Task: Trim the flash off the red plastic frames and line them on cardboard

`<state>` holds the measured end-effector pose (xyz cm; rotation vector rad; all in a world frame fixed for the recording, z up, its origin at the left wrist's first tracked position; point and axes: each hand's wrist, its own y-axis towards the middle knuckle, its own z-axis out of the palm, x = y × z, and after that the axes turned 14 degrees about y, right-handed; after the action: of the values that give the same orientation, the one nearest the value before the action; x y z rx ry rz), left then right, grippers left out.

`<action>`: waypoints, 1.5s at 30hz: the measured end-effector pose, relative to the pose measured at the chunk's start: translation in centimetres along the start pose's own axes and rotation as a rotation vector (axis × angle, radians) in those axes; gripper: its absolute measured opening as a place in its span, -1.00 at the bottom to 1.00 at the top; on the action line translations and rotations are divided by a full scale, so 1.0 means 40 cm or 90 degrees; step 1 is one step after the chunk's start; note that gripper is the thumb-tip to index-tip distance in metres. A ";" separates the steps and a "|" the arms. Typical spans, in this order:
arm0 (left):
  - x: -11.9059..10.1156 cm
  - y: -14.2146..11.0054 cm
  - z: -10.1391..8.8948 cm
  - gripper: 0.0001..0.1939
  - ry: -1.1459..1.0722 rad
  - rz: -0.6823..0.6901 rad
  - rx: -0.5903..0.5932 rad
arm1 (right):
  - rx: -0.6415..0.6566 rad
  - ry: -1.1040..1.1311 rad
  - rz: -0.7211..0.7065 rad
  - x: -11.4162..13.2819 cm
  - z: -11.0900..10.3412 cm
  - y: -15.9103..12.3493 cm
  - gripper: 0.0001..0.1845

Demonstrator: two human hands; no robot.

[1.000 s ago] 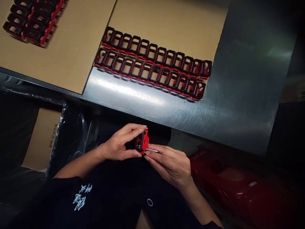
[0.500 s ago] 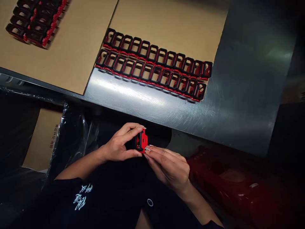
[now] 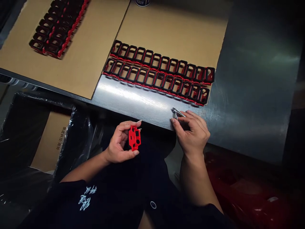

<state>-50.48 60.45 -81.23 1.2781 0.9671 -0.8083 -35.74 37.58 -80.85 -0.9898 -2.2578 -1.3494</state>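
Head view: we see our left hand [image 3: 119,143] grasping a small red part [image 3: 134,139], thumb at its lower end and fingers at its upper end, in front of the dark shirt and just below the near edge of the steel table [image 3: 252,79]. The part stands roughly upright, its bright red face turned towards us. We make out a squarish opening near its upper right, a round hole below that, narrow slots left of the middle, and a stepped, notched outline. Its surface looks matt and evenly coloured; whether its edges are smooth is too small for us to tell.

Our right hand [image 3: 195,130] grips a shiny metal tool [image 3: 178,113], shaped like a nail clipper, between thumb and fingers, well apart from the part. The tool shows against the table's near edge, and we cannot tell if it touches the metal.

Beyond, two rows of black-rimmed red frames [image 3: 159,73] stand side by side along the lower edge of a cardboard sheet [image 3: 176,31]. A tighter cluster of frames [image 3: 59,27] stands further left.
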 end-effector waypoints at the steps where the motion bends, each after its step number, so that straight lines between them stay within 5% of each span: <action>1: 0.000 0.000 0.001 -0.21 0.006 0.008 0.000 | 0.003 -0.007 0.010 -0.007 0.003 0.001 -0.87; 6: 0.005 0.001 0.006 -0.21 0.046 0.030 0.006 | -0.036 -0.031 0.007 0.010 -0.001 -0.008 -0.81; 10: 0.010 -0.001 0.009 -0.21 0.093 0.045 0.017 | -0.077 0.097 0.037 0.095 -0.006 -0.030 -0.95; 14: 0.019 -0.007 0.011 -0.18 0.148 0.068 0.028 | 0.105 0.438 0.214 0.197 0.003 -0.059 -0.92; 17: 0.025 -0.009 0.010 -0.13 0.188 0.097 0.038 | 0.206 0.536 0.355 0.235 0.012 -0.076 -0.90; 22: 0.009 0.005 0.008 -0.09 0.257 0.192 0.085 | 0.296 0.687 0.621 0.227 0.027 -0.076 -0.66; 32: -0.041 0.024 0.007 0.08 0.331 0.187 0.183 | 0.381 0.887 0.850 0.199 0.054 -0.112 -0.60; 37: -0.034 0.016 0.003 0.14 0.350 0.170 0.193 | 0.349 0.938 0.903 0.202 0.066 -0.127 -0.61; 45: -0.036 0.015 0.004 0.16 0.328 0.157 0.187 | 0.358 0.933 0.851 0.199 0.064 -0.130 -0.67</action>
<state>-50.49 60.31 -79.67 1.8769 1.0871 -0.4421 -44.86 41.32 -80.73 -0.6011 -0.4626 -0.3671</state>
